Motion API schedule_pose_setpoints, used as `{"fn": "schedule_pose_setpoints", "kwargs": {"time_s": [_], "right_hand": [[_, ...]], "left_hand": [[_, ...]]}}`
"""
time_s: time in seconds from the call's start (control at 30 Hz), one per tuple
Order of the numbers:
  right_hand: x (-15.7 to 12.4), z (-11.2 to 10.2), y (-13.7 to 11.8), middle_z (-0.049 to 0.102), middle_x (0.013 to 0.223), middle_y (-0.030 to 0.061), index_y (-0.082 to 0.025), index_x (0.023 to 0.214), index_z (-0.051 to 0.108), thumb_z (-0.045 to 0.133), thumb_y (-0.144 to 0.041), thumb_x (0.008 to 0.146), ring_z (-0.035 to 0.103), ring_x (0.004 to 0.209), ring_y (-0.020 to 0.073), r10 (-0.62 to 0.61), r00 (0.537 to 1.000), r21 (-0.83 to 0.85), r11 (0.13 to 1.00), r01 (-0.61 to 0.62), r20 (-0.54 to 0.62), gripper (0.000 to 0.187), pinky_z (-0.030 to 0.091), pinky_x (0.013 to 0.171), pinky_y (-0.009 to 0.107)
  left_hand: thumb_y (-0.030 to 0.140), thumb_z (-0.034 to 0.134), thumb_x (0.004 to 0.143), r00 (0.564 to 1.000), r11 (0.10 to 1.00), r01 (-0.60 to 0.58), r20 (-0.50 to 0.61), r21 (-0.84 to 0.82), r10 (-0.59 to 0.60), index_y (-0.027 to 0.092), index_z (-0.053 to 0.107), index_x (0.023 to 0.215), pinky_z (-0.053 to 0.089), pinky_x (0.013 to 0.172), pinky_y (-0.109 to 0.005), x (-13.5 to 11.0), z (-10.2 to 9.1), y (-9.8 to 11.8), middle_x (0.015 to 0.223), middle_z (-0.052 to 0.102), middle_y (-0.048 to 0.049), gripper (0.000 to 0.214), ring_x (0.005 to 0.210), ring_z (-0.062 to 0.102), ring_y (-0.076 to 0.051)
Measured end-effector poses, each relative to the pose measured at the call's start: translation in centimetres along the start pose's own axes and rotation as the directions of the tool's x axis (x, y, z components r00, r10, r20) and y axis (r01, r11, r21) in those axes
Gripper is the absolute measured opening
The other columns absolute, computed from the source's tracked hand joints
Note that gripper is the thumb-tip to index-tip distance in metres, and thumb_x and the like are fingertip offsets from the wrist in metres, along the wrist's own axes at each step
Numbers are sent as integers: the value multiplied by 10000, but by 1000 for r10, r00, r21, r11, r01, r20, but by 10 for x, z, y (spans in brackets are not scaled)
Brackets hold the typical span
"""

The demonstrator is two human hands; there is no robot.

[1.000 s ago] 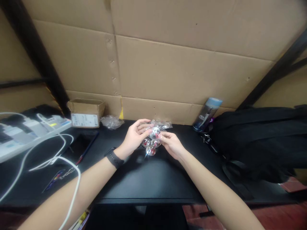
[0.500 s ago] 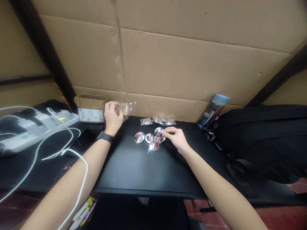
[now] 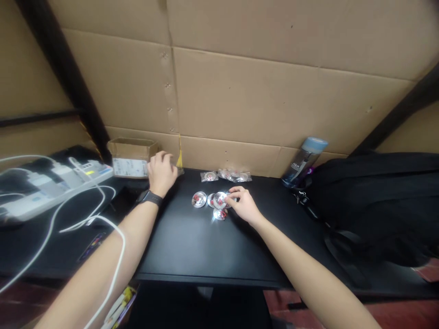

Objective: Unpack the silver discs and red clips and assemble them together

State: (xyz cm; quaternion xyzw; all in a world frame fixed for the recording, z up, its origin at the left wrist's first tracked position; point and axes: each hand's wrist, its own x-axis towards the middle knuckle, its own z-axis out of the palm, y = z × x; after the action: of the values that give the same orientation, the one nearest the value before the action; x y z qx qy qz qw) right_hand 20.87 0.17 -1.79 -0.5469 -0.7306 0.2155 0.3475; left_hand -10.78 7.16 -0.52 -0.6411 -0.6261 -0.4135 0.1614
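My right hand (image 3: pixel 243 204) pinches a shiny round metal disc (image 3: pixel 219 200) with red marks, tilted over similar discs on the black table (image 3: pixel 206 251). One disc (image 3: pixel 199 199) lies apart to the left, and another (image 3: pixel 220 214) lies just below the held one. My left hand (image 3: pixel 162 173) is bent over the table beside an open cardboard box (image 3: pixel 132 144). Its fingertips are hidden behind the hand, and a bit of clear plastic wrapper (image 3: pixel 180 171) shows at its right side. Behind the loose discs lie several discs in clear wrappers (image 3: pixel 235 175).
A white power strip (image 3: pixel 51 185) with plugs and loose white cables runs along the left. At the back right stands a bottle with a blue lid (image 3: pixel 305 160), beside a black bag (image 3: pixel 377 205). A cardboard wall (image 3: pixel 240 91) closes off the back.
My left hand has lowered slightly, and the clear wrapper that stuck out from it no longer shows there. My right hand has moved the disc left and down over the others.
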Motion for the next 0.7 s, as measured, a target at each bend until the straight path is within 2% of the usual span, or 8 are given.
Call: {"fn": "schedule_pose_setpoints", "kwargs": {"time_s": [0.07,0.1,0.17,0.27,0.37,0.47,0.63,0.7], "right_hand": [[-1,1,-3,667,1227,84,-270,799,829,696,-307,888,554,1164,288,-24,1000,-80,996,25,15,164,404,1034,479],[-2,1,-5,664,1246,79,-277,803,828,692,-314,896,540,1178,294,-33,999,-111,993,35,20,169,395,1038,494],[-3,1,-7,656,1262,78,-283,861,826,705,-330,891,526,1191,300,-51,999,-149,987,52,4,133,388,1039,512],[-2,-3,-6,648,1233,89,-274,965,808,723,-320,867,533,1186,292,-77,996,-151,986,68,-52,137,395,1040,507],[-2,-7,-4,640,1210,89,-269,965,796,700,-301,870,539,1181,286,-84,994,-131,989,76,-63,140,395,1044,498],[-1,-10,-1,635,1201,87,-270,950,794,700,-302,865,537,1185,286,-74,996,-114,991,67,-56,131,389,1049,495],[0,-11,0,640,1179,85,-272,936,797,702,-303,860,543,1167,286,-64,997,-82,995,61,-39,125,383,1046,493],[0,-11,-1,643,1172,83,-272,928,795,704,-298,855,549,1159,284,-67,997,-69,996,64,-45,119,384,1045,491]], "left_hand": [[248,502,924,978,987,-150,136,-64,157,192,648,1203,382,1044,-494,-2,-1,15,1318,607,-145,320,1249,511,-340],[264,467,954,945,966,-229,213,-116,250,207,652,1214,379,1054,-478,-4,0,23,1323,625,-127,324,1252,525,-316],[327,406,1006,851,917,-335,348,-217,393,252,627,1306,358,1089,-470,-11,6,37,1429,594,-90,379,1321,503,-286],[500,346,1036,731,896,-333,519,-295,442,350,515,1470,306,1137,-525,-23,17,54,1598,446,-32,489,1443,397,-300],[587,239,1042,645,913,-273,646,-303,408,439,509,1472,230,1177,-581,-30,24,58,1657,343,20,529,1517,290,-317],[604,232,1038,628,923,-244,677,-298,385,474,576,1407,204,1183,-607,-32,29,52,1655,344,27,520,1529,269,-335],[558,399,1013,694,904,-264,584,-335,420,400,624,1380,259,1142,-624,-34,35,45,1544,518,-57,459,1456,399,-369],[528,431,1009,709,893,-290,550,-343,442,365,652,1350,270,1132,-613,-33,34,44,1487,577,-77,438,1433,432,-367]]}}
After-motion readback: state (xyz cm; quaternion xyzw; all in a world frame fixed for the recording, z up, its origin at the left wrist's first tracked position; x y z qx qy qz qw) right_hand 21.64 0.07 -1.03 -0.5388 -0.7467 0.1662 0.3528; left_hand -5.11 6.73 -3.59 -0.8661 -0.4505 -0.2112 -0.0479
